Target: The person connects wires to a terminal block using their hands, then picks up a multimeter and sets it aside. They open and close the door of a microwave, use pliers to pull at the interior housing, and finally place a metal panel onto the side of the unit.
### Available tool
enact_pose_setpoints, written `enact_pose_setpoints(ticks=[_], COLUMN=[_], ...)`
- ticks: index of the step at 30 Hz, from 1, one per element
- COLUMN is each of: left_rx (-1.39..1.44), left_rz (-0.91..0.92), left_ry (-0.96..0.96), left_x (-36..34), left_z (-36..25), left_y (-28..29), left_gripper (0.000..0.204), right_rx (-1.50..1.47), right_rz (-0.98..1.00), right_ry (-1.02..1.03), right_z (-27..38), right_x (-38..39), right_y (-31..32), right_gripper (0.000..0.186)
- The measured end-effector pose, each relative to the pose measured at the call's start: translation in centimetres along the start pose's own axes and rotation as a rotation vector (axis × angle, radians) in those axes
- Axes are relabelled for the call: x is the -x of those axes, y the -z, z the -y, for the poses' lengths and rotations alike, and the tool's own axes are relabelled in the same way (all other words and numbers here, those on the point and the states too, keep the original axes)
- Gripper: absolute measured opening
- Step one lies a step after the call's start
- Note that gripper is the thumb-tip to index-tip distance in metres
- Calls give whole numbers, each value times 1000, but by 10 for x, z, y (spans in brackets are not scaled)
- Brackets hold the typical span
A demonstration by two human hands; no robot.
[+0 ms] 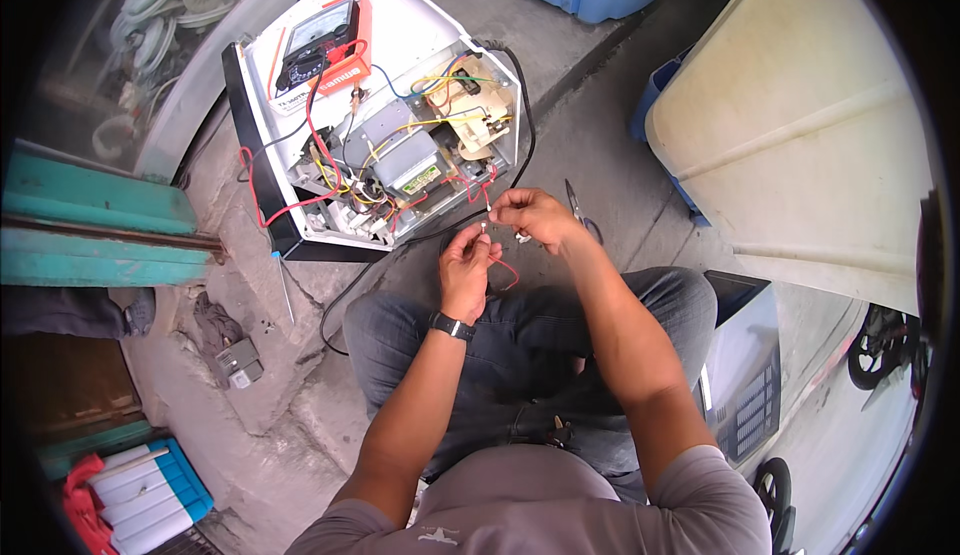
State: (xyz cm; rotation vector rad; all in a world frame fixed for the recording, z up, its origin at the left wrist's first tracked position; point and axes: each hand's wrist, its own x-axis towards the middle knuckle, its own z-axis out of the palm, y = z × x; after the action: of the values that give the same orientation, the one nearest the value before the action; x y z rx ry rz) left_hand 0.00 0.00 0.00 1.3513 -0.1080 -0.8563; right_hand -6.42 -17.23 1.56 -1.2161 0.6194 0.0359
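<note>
- Left hand (pixel 465 273) pinches a small white connector (pixel 484 227).
- Right hand (pixel 536 218) pinches a red wire (pixel 487 194).
- Far left: opened appliance (pixel 405 30) with a multimeter (pixel 318 43).

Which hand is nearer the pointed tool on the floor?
Right: the right hand is just left of the pointed tool; the left hand is farther left and lower in view.
</note>
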Motion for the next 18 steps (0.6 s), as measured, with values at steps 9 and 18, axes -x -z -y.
enact_pose_setpoints(ticks=[9,18], left_rx=[52,-29], left_rz=[-4,-39], left_ry=[26,-30], left_x=[11,-2], left_z=[0,-1], left_y=[-6,-5], left_gripper=[24,18], right_rx=[-33,-59], right_rz=[-42,-43], right_ry=[-81,-22], right_z=[-5,-10], right_x=[7,-4], right_y=[-2,-4], right_gripper=[12,8])
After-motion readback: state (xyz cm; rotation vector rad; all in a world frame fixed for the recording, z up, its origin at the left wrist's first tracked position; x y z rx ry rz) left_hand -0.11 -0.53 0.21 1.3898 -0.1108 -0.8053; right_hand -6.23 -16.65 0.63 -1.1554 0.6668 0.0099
